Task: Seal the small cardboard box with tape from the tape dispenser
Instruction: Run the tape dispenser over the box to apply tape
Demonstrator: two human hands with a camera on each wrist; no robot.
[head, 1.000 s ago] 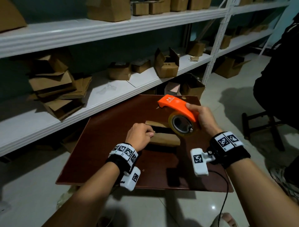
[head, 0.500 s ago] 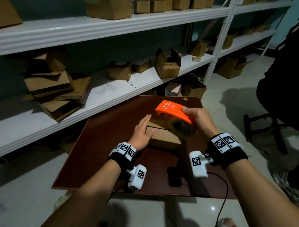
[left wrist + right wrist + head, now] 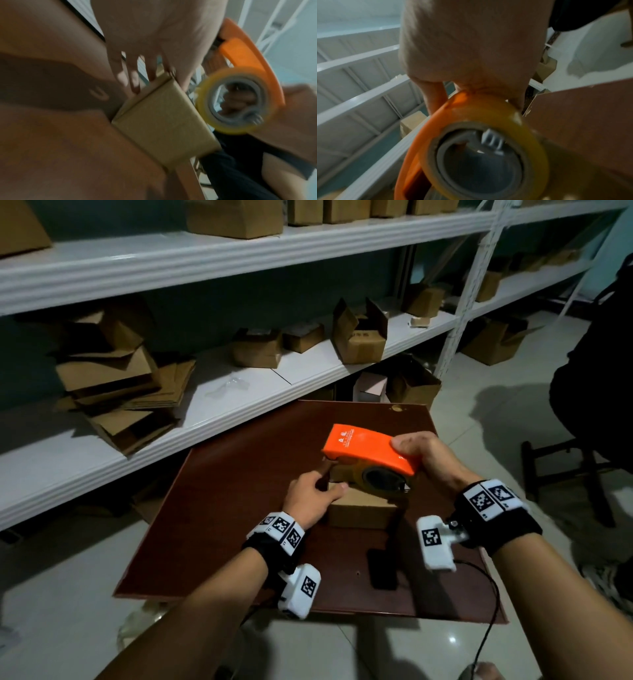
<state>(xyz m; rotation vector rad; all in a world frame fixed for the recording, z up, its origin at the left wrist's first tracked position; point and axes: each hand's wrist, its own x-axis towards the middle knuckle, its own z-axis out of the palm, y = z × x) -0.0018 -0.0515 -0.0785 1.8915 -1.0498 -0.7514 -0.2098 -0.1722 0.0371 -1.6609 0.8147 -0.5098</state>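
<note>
White shelving (image 3: 239,392) behind the dark brown table (image 3: 219,508) carries loose and flattened cartons (image 3: 116,392), with an open carton (image 3: 359,337) further along; a seated person in dark clothes (image 3: 596,392) is at the far right. On the table near the front edge lies a small dark object (image 3: 382,571), blurred beyond naming.

The small cardboard box (image 3: 363,508) sits mid-table, its top largely hidden by the tape dispenser (image 3: 370,448) held over it. The right hand (image 3: 428,457) curls around the dispenser's rear. The left hand (image 3: 308,498) lies at the box's left side, fingers fairly straight, thumb across the box's top edge.

Half a second ago the dispenser stood slightly nearer the person, and the left hand's fingers lay flat and extended; now the index finger reaches up to the dispenser's front end.

The dispenser's long axis runs from the right hand towards the far left, nose probably tipped slightly down. The yellow tape roll (image 3: 235,100) faces the person.
</note>
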